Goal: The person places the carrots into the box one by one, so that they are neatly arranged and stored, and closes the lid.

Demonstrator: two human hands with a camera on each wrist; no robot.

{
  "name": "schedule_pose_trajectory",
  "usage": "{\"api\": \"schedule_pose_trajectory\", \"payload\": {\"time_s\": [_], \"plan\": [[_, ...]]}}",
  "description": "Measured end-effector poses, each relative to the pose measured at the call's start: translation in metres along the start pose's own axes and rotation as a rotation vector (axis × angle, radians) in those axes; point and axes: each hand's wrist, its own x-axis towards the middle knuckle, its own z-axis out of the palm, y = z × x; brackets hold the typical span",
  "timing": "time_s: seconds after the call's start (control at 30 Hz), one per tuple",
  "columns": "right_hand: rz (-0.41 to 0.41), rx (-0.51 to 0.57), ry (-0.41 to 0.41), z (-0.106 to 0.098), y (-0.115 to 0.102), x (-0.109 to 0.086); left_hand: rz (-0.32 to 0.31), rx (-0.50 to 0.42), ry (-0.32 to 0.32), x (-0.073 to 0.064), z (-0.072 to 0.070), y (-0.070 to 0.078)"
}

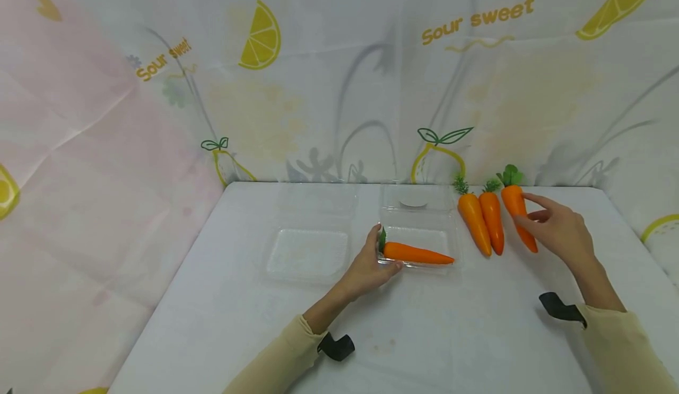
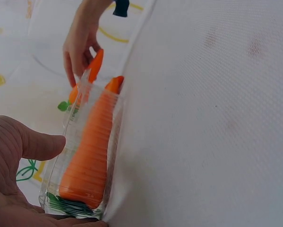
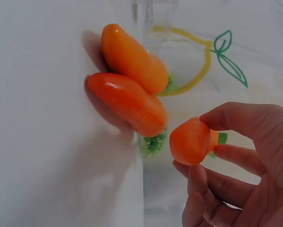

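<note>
My left hand point(image 1: 369, 269) grips the left end of a clear plastic container point(image 1: 424, 235), thumb at its near edge and fingers around the side. Inside lies an orange carrot point(image 1: 416, 253), its dark green top toward that hand; through the clear wall it also shows in the left wrist view. On the right, my right hand point(image 1: 566, 232) pinches another carrot point(image 3: 189, 142) between thumb and fingers, leafy end pointing away. Just left of it, two more carrots point(image 1: 472, 220) lie side by side on the table, with feathery green tops.
A second clear container point(image 1: 307, 252) stands with its lid raised, left of the gripped one. The white table point(image 1: 212, 317) ends at a printed cloth backdrop point(image 1: 329, 87) behind. A white oval label point(image 1: 413, 202) sits on the gripped container's lid.
</note>
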Motion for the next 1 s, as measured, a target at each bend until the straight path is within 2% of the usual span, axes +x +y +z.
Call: {"api": "schedule_pose_trajectory", "payload": {"time_s": [0.43,0.77,1.0], "plan": [[-0.011,0.083,-0.027,0.002,-0.024,-0.003,0.004,-0.010,-0.004,0.001,0.000,-0.002],[-0.077,0.114,-0.016,0.009,-0.037,-0.001,-0.001,-0.014,-0.004,0.001,0.000,-0.002],[-0.103,0.157,-0.052,0.014,-0.045,0.000,-0.004,-0.013,-0.008,0.001,0.000,-0.003]]}}
